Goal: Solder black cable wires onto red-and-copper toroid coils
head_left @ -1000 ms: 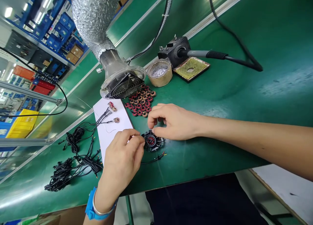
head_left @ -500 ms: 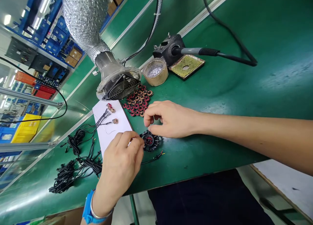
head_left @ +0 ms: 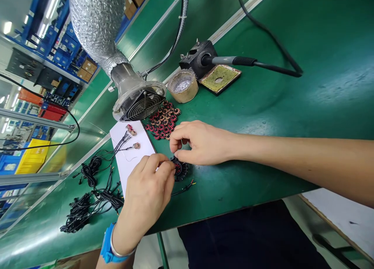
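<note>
Green counter [head_left: 263, 175] fills most of the view, running from 7 o'clock up to 2 o'clock. Silver flexible duct [head_left: 96, 23] comes in at 11 o'clock and ends in a fume extractor fan [head_left: 143, 107] with a wire grille, facing down near the middle of the counter. Blue shelving [head_left: 49, 35] with cardboard boxes sits behind, off the counter at 10 o'clock. White paper sheet [head_left: 128, 164] lies at 8 o'clock, just left of my hands, with two wired coils [head_left: 131, 138] on it. Black wire bundles [head_left: 90, 199] lie beside it, further toward 8 o'clock. Soldering iron [head_left: 245, 61] rests in its black stand [head_left: 198, 58] at 1 o'clock, beside a yellow sponge tray [head_left: 219, 79] and a round solder tin [head_left: 182, 86]. Pile of red-and-black toroid coils [head_left: 162, 121] sits just under the fan. My left hand [head_left: 146, 195] is pinching the black stator [head_left: 180, 169], which sits on the counter just right of the paper. My right hand [head_left: 201, 144] is curled just above it, thumb and fingers drawn together; can't tell if it grips. Short wire lead [head_left: 184, 189] lies just below.
</note>
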`<control>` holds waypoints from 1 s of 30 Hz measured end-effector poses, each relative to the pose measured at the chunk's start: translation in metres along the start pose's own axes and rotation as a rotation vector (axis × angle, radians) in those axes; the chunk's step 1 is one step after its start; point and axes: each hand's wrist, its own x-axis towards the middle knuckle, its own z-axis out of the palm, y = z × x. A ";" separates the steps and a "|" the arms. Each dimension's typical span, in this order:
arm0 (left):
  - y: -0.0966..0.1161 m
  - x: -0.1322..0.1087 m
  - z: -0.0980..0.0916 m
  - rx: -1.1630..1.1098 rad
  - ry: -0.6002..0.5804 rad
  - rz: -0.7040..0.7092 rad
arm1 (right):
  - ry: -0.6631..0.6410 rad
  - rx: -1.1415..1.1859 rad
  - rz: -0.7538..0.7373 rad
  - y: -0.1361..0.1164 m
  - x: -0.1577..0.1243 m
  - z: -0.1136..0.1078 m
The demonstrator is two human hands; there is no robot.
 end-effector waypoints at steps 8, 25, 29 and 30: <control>-0.003 0.003 0.005 -0.081 0.023 -0.025 | -0.002 -0.009 -0.018 0.000 -0.001 -0.001; 0.000 -0.005 0.016 -0.327 0.075 -0.242 | -0.182 -0.142 -0.040 0.002 -0.005 0.010; 0.004 -0.003 0.021 -0.338 0.123 -0.227 | -0.205 -0.154 -0.021 0.003 -0.006 0.013; 0.004 -0.003 0.022 -0.341 0.132 -0.225 | -0.209 -0.150 -0.016 0.004 -0.006 0.013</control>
